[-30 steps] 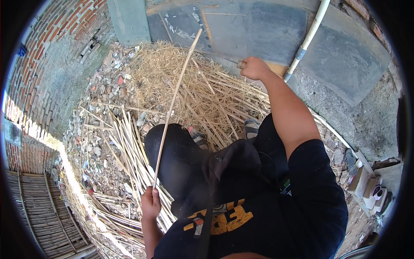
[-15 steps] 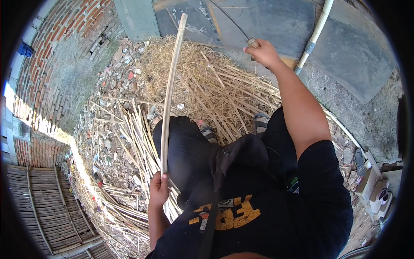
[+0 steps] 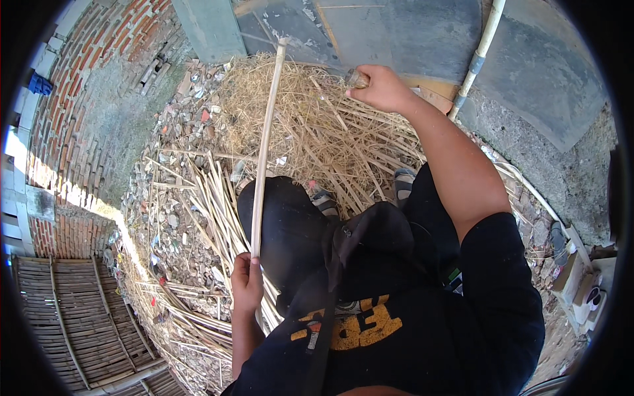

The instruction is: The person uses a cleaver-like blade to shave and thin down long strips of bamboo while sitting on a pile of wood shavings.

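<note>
My left hand [image 3: 247,285] pinches the lower end of a long, pale bamboo strip [image 3: 265,148]. The strip rises past my left knee, nearly upright in the view, and its far end looks slightly frayed. My right hand [image 3: 385,89] is wrapped round the short wooden handle of a knife [image 3: 357,79], to the right of the strip's far end and apart from it. Its blade cannot be made out now; the earlier frame shows it long, thin and dark.
A heap of shavings and split strips [image 3: 310,125] lies before my sandalled feet. More bamboo strips [image 3: 214,204] lie on rubble at the left. Around stand a brick wall [image 3: 72,132], grey panels [image 3: 422,39], a pale pipe [image 3: 485,46] and a slatted bamboo panel [image 3: 79,317].
My right hand has moved left, closer to the strip, and the knife has turned so its blade no longer shows plainly. The strip's far end has dropped slightly; my left hand still holds it.
</note>
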Tool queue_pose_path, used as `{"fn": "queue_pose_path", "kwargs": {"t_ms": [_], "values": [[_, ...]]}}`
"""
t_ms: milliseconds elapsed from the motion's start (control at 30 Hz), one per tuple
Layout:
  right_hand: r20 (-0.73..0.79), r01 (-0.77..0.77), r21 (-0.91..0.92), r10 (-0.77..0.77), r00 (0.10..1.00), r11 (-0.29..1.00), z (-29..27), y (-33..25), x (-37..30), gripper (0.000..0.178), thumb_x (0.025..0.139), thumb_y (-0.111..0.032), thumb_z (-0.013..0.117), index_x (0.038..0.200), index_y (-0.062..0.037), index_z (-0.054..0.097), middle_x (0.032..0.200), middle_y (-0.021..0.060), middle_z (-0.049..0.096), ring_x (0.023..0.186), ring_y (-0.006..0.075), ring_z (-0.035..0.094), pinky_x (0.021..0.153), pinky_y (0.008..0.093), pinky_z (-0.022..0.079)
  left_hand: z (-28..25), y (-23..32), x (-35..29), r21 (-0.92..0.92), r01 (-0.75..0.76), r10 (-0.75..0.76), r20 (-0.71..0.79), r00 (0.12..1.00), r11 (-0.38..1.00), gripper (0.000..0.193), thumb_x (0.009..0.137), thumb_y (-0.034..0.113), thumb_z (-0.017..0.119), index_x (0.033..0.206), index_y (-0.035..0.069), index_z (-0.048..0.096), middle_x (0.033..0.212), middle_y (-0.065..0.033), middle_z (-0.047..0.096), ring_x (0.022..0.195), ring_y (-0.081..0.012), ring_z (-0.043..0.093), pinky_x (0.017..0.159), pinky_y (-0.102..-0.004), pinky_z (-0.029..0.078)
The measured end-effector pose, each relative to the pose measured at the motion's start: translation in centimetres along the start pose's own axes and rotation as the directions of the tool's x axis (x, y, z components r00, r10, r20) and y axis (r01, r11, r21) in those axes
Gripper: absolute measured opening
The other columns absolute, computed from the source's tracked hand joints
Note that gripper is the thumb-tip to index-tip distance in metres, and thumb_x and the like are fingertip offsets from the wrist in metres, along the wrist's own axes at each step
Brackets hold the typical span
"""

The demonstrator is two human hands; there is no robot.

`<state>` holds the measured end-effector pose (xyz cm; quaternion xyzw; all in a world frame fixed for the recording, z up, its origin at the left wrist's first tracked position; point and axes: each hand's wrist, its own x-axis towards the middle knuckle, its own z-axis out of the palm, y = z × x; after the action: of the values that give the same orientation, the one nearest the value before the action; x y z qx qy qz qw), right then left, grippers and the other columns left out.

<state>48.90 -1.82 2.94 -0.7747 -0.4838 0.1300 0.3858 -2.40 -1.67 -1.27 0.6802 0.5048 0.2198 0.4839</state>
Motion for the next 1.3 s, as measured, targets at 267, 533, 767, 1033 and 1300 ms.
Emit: {"fn": "queue_pose_path", "kwargs": {"t_ms": [267, 533, 767, 1033, 1300], "values": [[0.357, 0.340, -0.183, -0.259, 0.897, 0.922, 3.5, -5.3, -3.3, 0.028, 0.078, -0.022, 0.072, 0.105, -0.0144, 0.072, 0.085, 0.0142, 0.071, 0.086, 0.0362, 0.070, 0.076, 0.0494, 0.054, 1.3, 3.0, 0.3, 0.245, -0.013, -0.005, 0.074, 0.997, 0.969, 0.037, 0.103, 0.034, 0.060, 0.100, -0.003, 0.059, 0.073, -0.0052, 0.061, 0.068, -0.0105, 0.055, 0.062, -0.0297, 0.046], [0.509, 0.501, -0.257, -0.324, 0.797, 0.827, 6.2, -4.8, -3.5, 0.031, 0.075, -0.022, 0.072, 0.106, -0.0160, 0.071, 0.083, 0.0138, 0.071, 0.086, 0.0373, 0.070, 0.073, 0.0512, 0.054, 1.5, 2.6, 0.7, 0.467, -0.082, 0.052, 0.077, 0.996, 0.881, 0.040, 0.101, 0.035, 0.059, 0.098, -0.004, 0.060, 0.076, -0.0241, 0.066, 0.074, -0.0400, 0.069, 0.067, -0.0443, 0.051], [0.397, 0.299, -0.258, -0.181, 0.900, 0.919, 5.3, -4.8, -2.9, 0.023, 0.076, -0.020, 0.069, 0.098, -0.0154, 0.071, 0.086, 0.0146, 0.071, 0.087, 0.0346, 0.070, 0.077, 0.0500, 0.056, 1.2, 3.1, 1.4, 0.444, -0.151, 0.089, 0.157, 0.984, 0.883, 0.035, 0.100, 0.031, 0.063, 0.090, -0.003, 0.059, 0.071, -0.0247, 0.063, 0.068, -0.0425, 0.066, 0.061, -0.0453, 0.049], [0.307, 0.053, -0.175, 0.003, 0.952, 0.983, 8.0, -1.1, -0.9, 0.026, 0.078, -0.020, 0.066, 0.101, -0.0099, 0.071, 0.090, 0.0170, 0.072, 0.089, 0.0383, 0.070, 0.079, 0.0484, 0.056, 1.3, 3.4, 2.1, 0.398, -0.146, 0.076, 0.186, 0.980, 0.906, 0.035, 0.097, 0.030, 0.069, 0.088, -0.002, 0.057, 0.062, -0.0166, 0.059, 0.054, -0.0230, 0.058, 0.054, -0.0378, 0.045], [0.452, 0.292, -0.230, -0.164, 0.877, 0.929, 7.9, -5.8, -3.9, 0.021, 0.075, -0.021, 0.070, 0.093, -0.0113, 0.070, 0.079, 0.0157, 0.069, 0.081, 0.0364, 0.070, 0.073, 0.0477, 0.056, 0.8, 2.8, 1.8, 0.256, -0.080, 0.034, 0.183, 0.983, 0.963, 0.031, 0.094, 0.025, 0.072, 0.090, -0.004, 0.059, 0.062, -0.0151, 0.057, 0.058, -0.0174, 0.055, 0.055, -0.0347, 0.045]]}}
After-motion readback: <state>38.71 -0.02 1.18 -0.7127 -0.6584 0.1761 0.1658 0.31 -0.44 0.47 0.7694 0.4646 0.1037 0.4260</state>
